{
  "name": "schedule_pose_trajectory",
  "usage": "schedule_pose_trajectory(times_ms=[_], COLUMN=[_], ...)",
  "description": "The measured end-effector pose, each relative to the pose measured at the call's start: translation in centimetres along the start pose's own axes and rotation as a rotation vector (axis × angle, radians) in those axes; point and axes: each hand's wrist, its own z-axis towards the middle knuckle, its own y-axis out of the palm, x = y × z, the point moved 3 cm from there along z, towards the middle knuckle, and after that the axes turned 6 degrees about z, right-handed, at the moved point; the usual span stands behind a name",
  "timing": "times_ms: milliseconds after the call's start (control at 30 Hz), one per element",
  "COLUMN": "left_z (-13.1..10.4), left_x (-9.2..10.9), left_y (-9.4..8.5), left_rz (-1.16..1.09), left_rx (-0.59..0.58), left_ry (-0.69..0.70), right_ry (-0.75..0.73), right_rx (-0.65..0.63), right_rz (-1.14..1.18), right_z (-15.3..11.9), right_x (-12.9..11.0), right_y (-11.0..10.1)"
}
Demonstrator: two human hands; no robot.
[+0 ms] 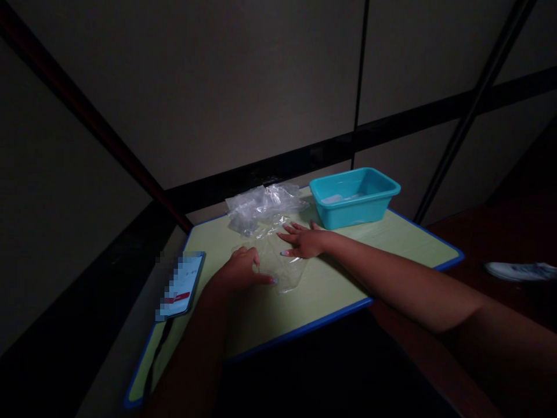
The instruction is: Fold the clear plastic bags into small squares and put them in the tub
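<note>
Lying by the left edge of the pale yellow-green counter [322, 296] is a phone [185, 284]. Its screen is lit up and has a red bar near the bottom, and little squares blur part of it. A black strap [157, 357] runs down from just below the phone. The counter has a blue rim.

Next comes the left hand [246, 268]. It is partly open, with its fingers bent and its thumb poking out to the right, well apart from them. It is at the left side of a clear plastic bag [289, 273], but I cannot tell if any finger has hold of it. The clear bag lies flat on the counter, between and under the two hands.

Behind it is a pile of crinkly plastic [263, 206], shiny and see-through. The right hand [304, 241] is wide open, palm down, with its fingers spread over the clear bag. It is not gripping anything.

Near its fingertips, at the back of the counter, sits a blue tub [359, 212] with something whitish [334, 198] inside. Far to the right, past the counter, is a white shoe [520, 271] on the dark floor [474, 232].
</note>
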Motion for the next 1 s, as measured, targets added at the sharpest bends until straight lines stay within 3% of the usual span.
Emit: schedule_pose_trajectory(times_ms=[300,600,800,1000], left_z=[0.0,-0.3,-1.9,-3.3], left_x=[1.0,1.0,2.3,3.0], left_y=[0.2,-0.6,-2.1,-1.9], left_rz=[-0.097,-0.190,-0.381,-0.438], left_rx=[-0.132,-0.072,-0.337,-0.625], left_ry=[0.263,0.146,0.372,0.261], right_ry=[-0.009,-0.011,-0.021,-0.029], right_rx=[-0.002,0.008,0.014,0.035], right_rz=[0.003,0.001,0.004,0.028], right_z=[0.1,0.5,0.5,0.6], right_x=[0.1,0.5,0.6,0.6], right_y=[0.0,0.2,0.1,0.1])
